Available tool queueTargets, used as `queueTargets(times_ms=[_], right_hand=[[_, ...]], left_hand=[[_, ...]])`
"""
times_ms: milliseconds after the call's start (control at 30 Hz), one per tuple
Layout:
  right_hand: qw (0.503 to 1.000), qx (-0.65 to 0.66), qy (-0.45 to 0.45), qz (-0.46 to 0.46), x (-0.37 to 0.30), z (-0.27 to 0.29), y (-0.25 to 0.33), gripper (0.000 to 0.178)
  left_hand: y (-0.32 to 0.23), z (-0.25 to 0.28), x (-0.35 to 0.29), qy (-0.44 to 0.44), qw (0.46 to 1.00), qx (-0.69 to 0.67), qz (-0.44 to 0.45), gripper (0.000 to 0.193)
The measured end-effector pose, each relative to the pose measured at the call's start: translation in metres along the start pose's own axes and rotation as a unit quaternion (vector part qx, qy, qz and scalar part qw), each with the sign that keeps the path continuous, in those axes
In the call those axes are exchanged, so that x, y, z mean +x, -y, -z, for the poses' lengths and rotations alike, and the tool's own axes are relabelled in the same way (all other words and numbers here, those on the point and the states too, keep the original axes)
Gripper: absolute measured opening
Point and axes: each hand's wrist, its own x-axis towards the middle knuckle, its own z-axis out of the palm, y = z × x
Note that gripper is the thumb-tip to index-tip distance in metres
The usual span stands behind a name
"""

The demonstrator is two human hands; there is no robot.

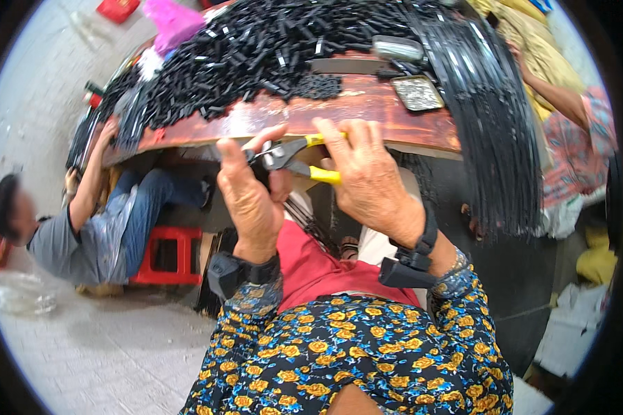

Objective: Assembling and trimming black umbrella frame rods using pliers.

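Pliers [278, 156] with yellow grips are held in my right hand [375, 176], its fingers wrapped over the handles in front of my lap. The jaws point left, into the fingers of my left hand [250, 200]. That hand is curled around the jaw end, and what it pinches there is mostly hidden by the fingers and the tool. Below it, thin dark strands [308, 220] run down over my red garment. On the reddish wooden table [256, 111] beyond my hands lies a large heap of short black tubular pieces [249, 52].
A metal tray [418, 93] of small silvery parts sits near the table's front edge, beside a flat blade [347, 66]. Long black strands [495, 138] hang over the right edge. One person sits by a red stool [169, 252] at left; another person's arm [557, 97] reaches in at right.
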Motion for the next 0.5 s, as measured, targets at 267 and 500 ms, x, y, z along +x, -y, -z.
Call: queueTargets(times_ms=[267,500], right_hand=[[0.998,0.033,-0.036,0.037,0.008,-0.014,0.002,0.061],[0.999,0.007,-0.029,0.042,0.011,-0.020,-0.006,0.052]], left_hand=[[-0.006,0.010,-0.001,0.008,1.000,0.018,0.013,0.079],[-0.006,0.012,0.000,0.002,1.000,-0.023,0.011,0.074]])
